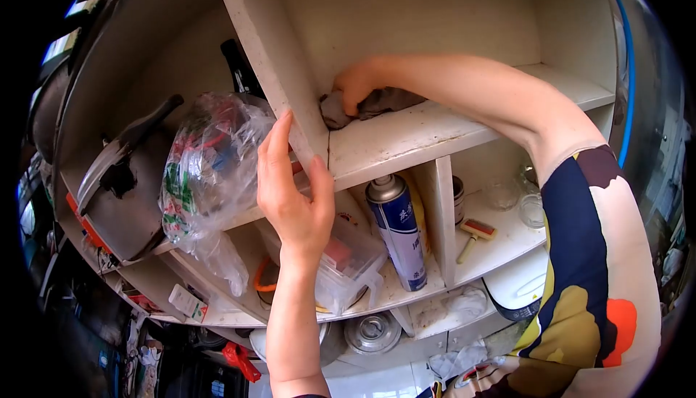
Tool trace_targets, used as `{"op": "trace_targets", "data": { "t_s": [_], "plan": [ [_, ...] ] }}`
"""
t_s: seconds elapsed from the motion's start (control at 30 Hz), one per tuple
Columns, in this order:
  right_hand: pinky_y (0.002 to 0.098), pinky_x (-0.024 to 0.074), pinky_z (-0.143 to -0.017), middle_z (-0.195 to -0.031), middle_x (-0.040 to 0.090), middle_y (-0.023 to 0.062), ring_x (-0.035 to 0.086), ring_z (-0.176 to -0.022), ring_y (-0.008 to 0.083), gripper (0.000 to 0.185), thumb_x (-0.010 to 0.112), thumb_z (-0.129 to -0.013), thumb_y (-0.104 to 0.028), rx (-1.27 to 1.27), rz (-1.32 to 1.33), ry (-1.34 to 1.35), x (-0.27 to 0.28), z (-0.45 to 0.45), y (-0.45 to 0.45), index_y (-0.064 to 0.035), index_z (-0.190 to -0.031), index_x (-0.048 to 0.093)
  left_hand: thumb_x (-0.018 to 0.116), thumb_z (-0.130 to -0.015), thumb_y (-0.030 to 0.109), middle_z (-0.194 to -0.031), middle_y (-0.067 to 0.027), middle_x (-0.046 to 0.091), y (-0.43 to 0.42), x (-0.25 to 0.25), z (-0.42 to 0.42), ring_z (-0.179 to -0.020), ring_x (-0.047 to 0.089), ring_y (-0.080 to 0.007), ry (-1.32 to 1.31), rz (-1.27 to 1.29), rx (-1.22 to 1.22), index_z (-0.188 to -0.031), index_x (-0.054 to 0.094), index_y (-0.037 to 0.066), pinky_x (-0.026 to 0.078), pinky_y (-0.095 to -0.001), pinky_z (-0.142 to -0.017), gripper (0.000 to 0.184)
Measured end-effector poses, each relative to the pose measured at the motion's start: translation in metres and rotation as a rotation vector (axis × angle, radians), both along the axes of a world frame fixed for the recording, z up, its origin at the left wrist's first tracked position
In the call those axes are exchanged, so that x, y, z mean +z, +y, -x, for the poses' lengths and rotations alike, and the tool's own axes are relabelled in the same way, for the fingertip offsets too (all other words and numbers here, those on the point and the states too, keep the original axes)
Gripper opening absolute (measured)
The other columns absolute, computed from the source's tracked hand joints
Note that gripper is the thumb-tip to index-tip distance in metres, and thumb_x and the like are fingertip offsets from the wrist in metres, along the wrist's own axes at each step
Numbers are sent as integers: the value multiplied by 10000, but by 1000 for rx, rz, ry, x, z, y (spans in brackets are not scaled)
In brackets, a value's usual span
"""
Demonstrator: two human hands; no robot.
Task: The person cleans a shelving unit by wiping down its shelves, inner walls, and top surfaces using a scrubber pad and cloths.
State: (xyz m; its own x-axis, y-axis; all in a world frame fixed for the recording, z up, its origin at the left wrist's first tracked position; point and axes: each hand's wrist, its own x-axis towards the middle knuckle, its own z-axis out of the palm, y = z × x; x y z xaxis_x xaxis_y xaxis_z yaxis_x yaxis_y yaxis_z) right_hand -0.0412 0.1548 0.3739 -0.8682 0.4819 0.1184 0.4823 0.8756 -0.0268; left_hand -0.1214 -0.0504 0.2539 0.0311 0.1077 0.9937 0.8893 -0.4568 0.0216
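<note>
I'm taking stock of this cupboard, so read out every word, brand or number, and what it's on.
No text reads clearly.
Blue spray can: characters too blurred to quote.
Plastic bag: red and green print, too crumpled.
Small white box: print too small.

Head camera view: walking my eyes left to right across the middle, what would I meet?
Dark cookware, clear plastic bag, the person's left hand, blue spray can, small brush, glass jar, patterned sleeve.
</note>
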Motion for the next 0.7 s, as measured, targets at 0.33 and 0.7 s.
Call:
{"op": "trace_targets", "data": {
  "t_s": [0.33,0.7],
  "plan": [
    [341,456,-928,-1158,647,177,591,-1066,279,629,657,-578,-12,424,182,-28,-9,-70,-69,34,-1203,604,522,-828,-43,-1247,-167,588,-5,0,-8,-1047,597,-240,-169,23,-172,-1367,469,13,517,-314,-799,545],
    [370,488,-898,-1133,652,216,611,-1064,333,616,633,-593,-28,231,32,-127,-6,-47,-65,21,-1206,605,433,-863,-31,-1235,-162,595,-8,6,-8,-1041,588,-203,-209,56,-208,-1389,440,20,490,-292,-830,529]
  ]
}}
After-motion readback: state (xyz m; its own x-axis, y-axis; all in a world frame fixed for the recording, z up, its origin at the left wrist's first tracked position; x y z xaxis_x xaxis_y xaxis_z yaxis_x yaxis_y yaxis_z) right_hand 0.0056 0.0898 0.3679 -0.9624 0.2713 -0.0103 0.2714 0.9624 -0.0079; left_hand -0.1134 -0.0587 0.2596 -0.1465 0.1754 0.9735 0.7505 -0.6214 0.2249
